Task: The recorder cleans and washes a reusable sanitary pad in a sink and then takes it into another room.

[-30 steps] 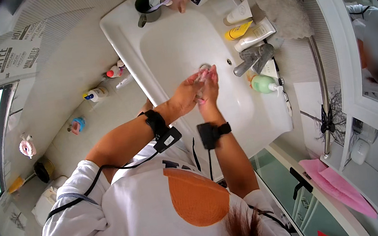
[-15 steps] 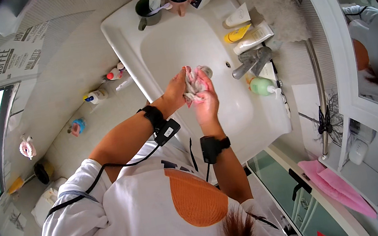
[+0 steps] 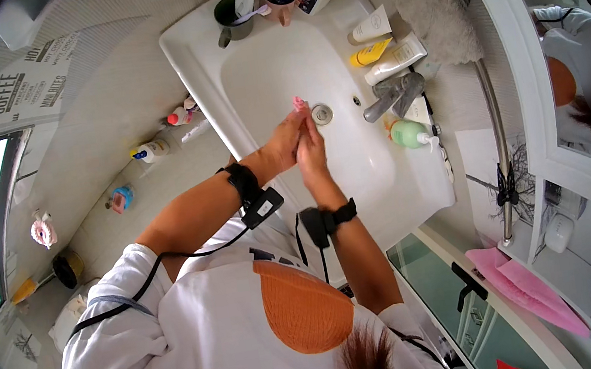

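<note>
Over the white sink basin [image 3: 249, 70], my left hand [image 3: 284, 144] and my right hand [image 3: 312, 153] press together, closed round a small cloth. Only a pink, crumpled end of the cloth [image 3: 299, 103] pokes out beyond the fingertips; the rest of it is hidden between my palms. The round metal drain [image 3: 322, 114] lies just right of my fingertips. To the right of my hands, the grey faucet [image 3: 393, 97] points in over the basin.
Along the right rim stand several tubes, with a yellow tube [image 3: 371, 53] among them, and a green pump bottle [image 3: 409, 134]. A dark green mug [image 3: 233, 23] and a pink mug [image 3: 280, 9] sit on the far rim. A pink towel [image 3: 525, 288] hangs at the lower right.
My hands have closed tightly together. The cloth, earlier spread open with white and pink showing between them, is now squeezed mostly out of sight. My right hand has turned inward against the left.
</note>
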